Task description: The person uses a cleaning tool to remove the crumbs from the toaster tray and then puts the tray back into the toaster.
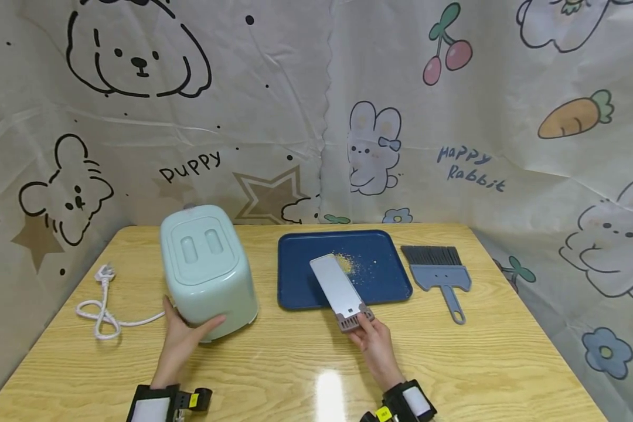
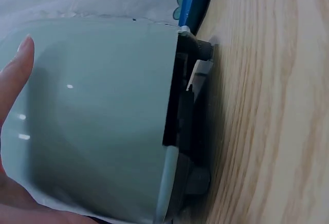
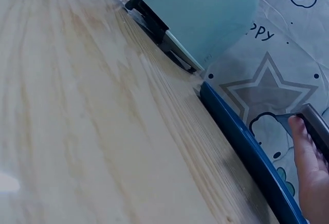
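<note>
A mint-green toaster point(image 1: 207, 258) with a lid over its top stands at the left of the table. My left hand point(image 1: 181, 343) grips its near end, thumb on one side and fingers on the other. In the left wrist view, a dark opening point(image 2: 177, 93) shows low on the toaster. My right hand point(image 1: 375, 347) pinches the grey slotted end of a flat metal crumb tray point(image 1: 334, 287). The crumb tray is tilted over the blue serving tray point(image 1: 298, 281), where yellowish crumbs point(image 1: 348, 264) lie in a small heap with some scattered around.
A blue-grey hand brush point(image 1: 440, 275) with dark bristles lies right of the serving tray. The toaster's white cord and plug point(image 1: 104, 302) lie knotted at the left. A patterned curtain point(image 1: 274, 117) hangs behind the wooden table point(image 1: 274, 363).
</note>
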A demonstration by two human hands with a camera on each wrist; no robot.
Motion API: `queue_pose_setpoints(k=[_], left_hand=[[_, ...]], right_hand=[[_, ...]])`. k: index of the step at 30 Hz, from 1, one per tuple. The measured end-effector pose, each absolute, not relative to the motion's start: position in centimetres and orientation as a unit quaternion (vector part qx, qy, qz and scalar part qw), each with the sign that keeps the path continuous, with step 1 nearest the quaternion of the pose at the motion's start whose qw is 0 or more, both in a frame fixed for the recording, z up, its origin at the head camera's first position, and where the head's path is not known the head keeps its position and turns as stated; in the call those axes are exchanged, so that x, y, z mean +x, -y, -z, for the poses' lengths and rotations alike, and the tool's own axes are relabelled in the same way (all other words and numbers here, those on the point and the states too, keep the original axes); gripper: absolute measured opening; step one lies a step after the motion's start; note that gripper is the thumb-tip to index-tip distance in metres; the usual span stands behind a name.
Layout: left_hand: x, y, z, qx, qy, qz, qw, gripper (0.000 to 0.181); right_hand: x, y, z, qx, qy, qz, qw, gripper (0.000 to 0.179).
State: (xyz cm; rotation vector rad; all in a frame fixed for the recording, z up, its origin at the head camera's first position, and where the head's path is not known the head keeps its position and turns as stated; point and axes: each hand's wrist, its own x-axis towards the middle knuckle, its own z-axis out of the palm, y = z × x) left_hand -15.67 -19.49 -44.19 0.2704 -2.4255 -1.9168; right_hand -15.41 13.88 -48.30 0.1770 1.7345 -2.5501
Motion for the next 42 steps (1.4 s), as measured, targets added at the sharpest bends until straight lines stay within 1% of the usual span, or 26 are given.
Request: queue_pose_setpoints(k=[3, 5, 7, 11, 15, 21, 30, 36, 42], left_hand=[[-15.9, 19.4, 44.6, 0.065, 0.781, 0.618, 0.069, 0.125], [-16.0, 19.4, 44.8, 0.054, 0.775, 0.622, 0.094, 0.125], [-16.0, 19.4, 44.8, 0.042, 0.771, 0.625, 0.114, 0.125], [-16.0, 19.4, 44.9, 0.027, 0.766, 0.627, 0.138, 0.124], [-16.0, 19.3, 45.1, 0.027, 0.767, 0.626, 0.141, 0.124], [-16.0, 19.3, 45.5, 0.024, 0.765, 0.626, 0.149, 0.124], [-16.2, 19.4, 45.4, 0.012, 0.768, 0.619, 0.165, 0.122], [-16.3, 19.2, 45.4, 0.016, 0.770, 0.617, 0.162, 0.123], [-16.3, 19.5, 45.3, 0.008, 0.768, 0.619, 0.164, 0.123]], right_hand=[[-15.1, -13.6, 48.4, 0.055, -0.563, 0.823, 0.045, 0.048], [-14.8, -13.4, 48.4, 0.056, -0.565, 0.821, 0.061, 0.048], [-14.4, -13.3, 48.5, 0.058, -0.565, 0.819, 0.080, 0.049], [-13.6, -13.1, 48.6, 0.045, -0.558, 0.820, 0.117, 0.053], [-12.7, -13.0, 48.8, 0.033, -0.550, 0.821, 0.151, 0.055], [-11.3, -12.9, 49.3, 0.014, -0.529, 0.820, 0.219, 0.055], [-10.2, -11.1, 49.5, -0.026, -0.498, 0.819, 0.285, 0.054], [-10.1, -10.4, 49.9, -0.020, -0.497, 0.815, 0.298, 0.049], [-9.8, -9.8, 50.3, -0.038, -0.489, 0.816, 0.306, 0.046]])
